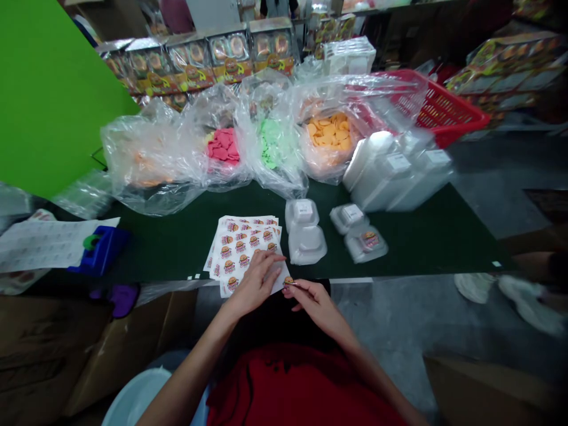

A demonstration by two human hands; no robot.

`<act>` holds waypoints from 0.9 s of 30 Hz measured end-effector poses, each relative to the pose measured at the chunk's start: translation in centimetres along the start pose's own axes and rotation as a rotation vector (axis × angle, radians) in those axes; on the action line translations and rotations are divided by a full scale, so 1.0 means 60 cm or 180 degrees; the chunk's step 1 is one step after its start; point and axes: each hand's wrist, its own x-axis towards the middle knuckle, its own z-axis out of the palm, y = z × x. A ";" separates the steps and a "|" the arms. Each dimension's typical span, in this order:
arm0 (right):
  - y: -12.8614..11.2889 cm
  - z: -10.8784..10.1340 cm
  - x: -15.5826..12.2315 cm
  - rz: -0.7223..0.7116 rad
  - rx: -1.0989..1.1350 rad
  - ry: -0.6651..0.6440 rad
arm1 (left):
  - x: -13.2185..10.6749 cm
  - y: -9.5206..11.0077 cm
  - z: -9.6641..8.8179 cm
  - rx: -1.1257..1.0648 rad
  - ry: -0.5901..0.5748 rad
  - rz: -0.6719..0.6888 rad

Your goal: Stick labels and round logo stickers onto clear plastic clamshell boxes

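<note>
Sheets of burger stickers [242, 242] lie stacked at the front edge of the dark green table. My left hand [260, 278] rests on the top sheet, its fingers spread over the right part. A burger sticker [289, 281] is pinched between the thumb and finger of my right hand [313, 300], at the sheet's lower right corner. Whether the sticker is fully off the sheet I cannot tell. Just beyond my hands sits an open clear plastic box [307, 244] with a white label. Right of it lies another open box [366, 242] with a burger sticker on it.
Clear bags of pink pieces [223, 145], green pieces [267, 142] and orange discs [329, 132] line the back. Stacked clear boxes [399, 171] stand at right, before a red basket [448, 109]. A blue tape dispenser [100, 251] sits at left. Packaged goods [190, 65] stand behind.
</note>
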 end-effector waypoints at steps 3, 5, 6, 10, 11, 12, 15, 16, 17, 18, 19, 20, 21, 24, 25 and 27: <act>0.009 -0.003 0.001 0.0005 -0.0340 0.0232 | 0.013 -0.050 0.023 0.0778 0.0156 -0.0001; 0.009 -0.006 -0.003 -0.0144 -0.0787 0.0387 | 0.019 -0.080 0.040 0.1213 0.0126 -0.0045; 0.008 -0.007 -0.007 -0.0254 -0.1035 0.0480 | 0.021 -0.090 0.048 0.1362 0.0141 -0.0069; -0.008 -0.012 -0.022 -0.0425 -0.1107 0.0572 | 0.022 -0.092 0.047 0.1124 0.0351 -0.0079; -0.013 -0.012 -0.024 -0.0347 -0.0856 0.0467 | 0.020 -0.081 0.039 0.0843 0.0453 -0.0060; -0.017 -0.013 -0.026 -0.0257 -0.0586 0.0343 | 0.018 -0.066 0.028 0.0516 0.0569 -0.0037; -0.026 -0.015 -0.025 -0.0120 -0.0021 0.0035 | 0.010 -0.007 -0.010 -0.0401 0.0689 0.0048; -0.029 -0.015 -0.024 -0.0136 0.0065 -0.0029 | 0.007 0.014 -0.021 -0.0587 0.0487 0.0100; -0.031 -0.015 -0.023 -0.0166 0.0120 -0.0074 | 0.006 0.033 -0.030 -0.0715 0.0261 0.0155; -0.033 -0.014 -0.022 -0.0199 0.0152 -0.0105 | 0.005 0.050 -0.037 -0.0783 0.0105 0.0188; -0.035 -0.013 -0.022 -0.0231 0.0169 -0.0123 | 0.004 0.064 -0.042 -0.0797 -0.0014 0.0210; -0.037 -0.011 -0.022 -0.0259 0.0177 -0.0134 | 0.005 0.075 -0.045 -0.0769 -0.0084 0.0221; -0.039 -0.010 -0.023 -0.0279 0.0188 -0.0134 | 0.006 0.083 -0.046 -0.0708 -0.0113 0.0226; -0.043 -0.010 -0.025 -0.0257 0.0388 -0.0103 | 0.014 0.101 -0.045 -0.0470 -0.0094 0.0282; -0.045 -0.012 -0.026 -0.0220 0.0523 -0.0117 | 0.018 0.106 -0.045 -0.0418 -0.0038 0.0331; -0.049 -0.019 -0.028 -0.0135 0.0837 -0.0117 | 0.032 0.118 -0.047 -0.0443 0.0168 0.0465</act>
